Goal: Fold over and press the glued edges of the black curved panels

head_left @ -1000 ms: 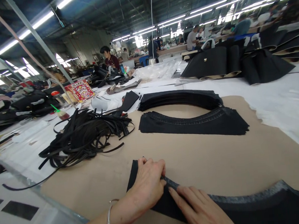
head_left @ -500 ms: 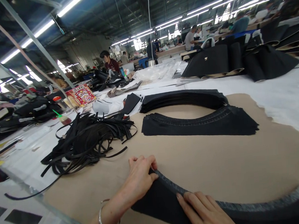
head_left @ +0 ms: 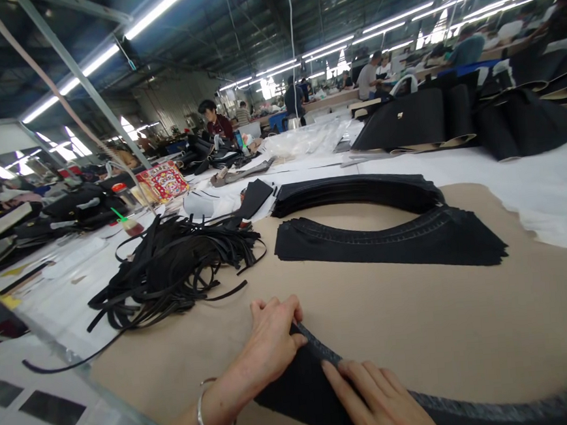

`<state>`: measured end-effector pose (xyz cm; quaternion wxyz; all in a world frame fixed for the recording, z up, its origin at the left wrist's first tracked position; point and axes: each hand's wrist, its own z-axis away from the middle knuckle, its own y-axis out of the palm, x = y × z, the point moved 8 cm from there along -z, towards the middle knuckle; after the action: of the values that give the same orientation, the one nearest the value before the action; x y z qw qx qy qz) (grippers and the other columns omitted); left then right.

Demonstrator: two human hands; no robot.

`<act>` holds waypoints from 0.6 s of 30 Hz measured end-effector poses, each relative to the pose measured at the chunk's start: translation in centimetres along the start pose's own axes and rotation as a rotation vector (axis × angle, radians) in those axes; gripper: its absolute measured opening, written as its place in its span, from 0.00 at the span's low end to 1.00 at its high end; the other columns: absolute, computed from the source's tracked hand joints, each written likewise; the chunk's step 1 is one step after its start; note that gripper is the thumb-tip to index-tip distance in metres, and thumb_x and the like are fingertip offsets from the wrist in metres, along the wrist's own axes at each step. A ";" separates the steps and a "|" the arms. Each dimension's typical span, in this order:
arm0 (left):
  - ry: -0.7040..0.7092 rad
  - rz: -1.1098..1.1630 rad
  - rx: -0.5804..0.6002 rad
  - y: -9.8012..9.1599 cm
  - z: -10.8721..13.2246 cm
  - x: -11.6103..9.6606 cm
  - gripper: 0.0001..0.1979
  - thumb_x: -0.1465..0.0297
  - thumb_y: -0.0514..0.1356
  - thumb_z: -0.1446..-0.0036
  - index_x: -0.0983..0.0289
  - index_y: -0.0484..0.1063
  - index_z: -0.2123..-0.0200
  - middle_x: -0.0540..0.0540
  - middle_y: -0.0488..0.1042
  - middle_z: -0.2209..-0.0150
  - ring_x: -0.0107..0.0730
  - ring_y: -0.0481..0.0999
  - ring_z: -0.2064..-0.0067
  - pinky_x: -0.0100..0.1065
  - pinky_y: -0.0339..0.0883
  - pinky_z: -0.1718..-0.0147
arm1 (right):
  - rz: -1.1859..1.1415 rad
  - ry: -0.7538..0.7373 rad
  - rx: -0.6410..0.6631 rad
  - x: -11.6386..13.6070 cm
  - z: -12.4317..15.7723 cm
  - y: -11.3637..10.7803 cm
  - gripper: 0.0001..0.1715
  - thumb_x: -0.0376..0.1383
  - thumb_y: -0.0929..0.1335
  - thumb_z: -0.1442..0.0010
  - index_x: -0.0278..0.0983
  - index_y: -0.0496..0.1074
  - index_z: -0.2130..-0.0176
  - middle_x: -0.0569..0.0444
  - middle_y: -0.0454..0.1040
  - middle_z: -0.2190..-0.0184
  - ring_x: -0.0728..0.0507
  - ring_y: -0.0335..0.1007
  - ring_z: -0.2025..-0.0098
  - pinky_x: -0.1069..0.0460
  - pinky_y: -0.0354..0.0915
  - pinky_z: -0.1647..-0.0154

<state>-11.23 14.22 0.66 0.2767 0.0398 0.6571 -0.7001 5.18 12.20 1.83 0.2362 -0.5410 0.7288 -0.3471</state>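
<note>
A black curved panel [head_left: 302, 391] with a grey, rough-looking strip along its concave edge lies on the brown sheet at the front. My left hand [head_left: 278, 337], a silver bangle on its wrist, pinches the panel's upper left end between thumb and fingers. Close by, my right hand [head_left: 376, 395] lies on the panel with its fingers stretched out, fingertips at the curved edge. The panel's right part runs out of view at the bottom right. Farther back sit two stacks of similar black pieces: a near stack [head_left: 389, 247] and a far stack [head_left: 351, 193].
A tangled heap of black strips [head_left: 165, 267] lies to the left. The brown sheet [head_left: 419, 319] covers the table around my hands. Black bag parts [head_left: 413, 117] stand at the back right. A red box [head_left: 166, 181] is at the back left. Several people work farther off.
My right hand has slid left along the curved edge, closer to my left hand. My left hand keeps its pinch on the panel's end. The whole view has shifted slightly.
</note>
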 end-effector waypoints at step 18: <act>-0.056 0.101 -0.041 -0.5 -0.7 2.6 0.12 0.80 0.60 0.51 0.59 0.68 0.65 0.46 0.75 0.67 0.33 0.70 0.60 0.39 0.52 0.55 | 0.142 -0.026 0.082 1.1 0.1 4.5 0.19 0.29 0.65 0.43 0.34 0.69 0.51 0.51 0.69 0.63 0.45 0.60 0.66 0.51 0.60 0.68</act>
<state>-13.83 14.01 -0.04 0.3306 0.0477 0.6603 -0.6726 2.16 11.86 -1.62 0.2917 -0.4823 0.7472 -0.3521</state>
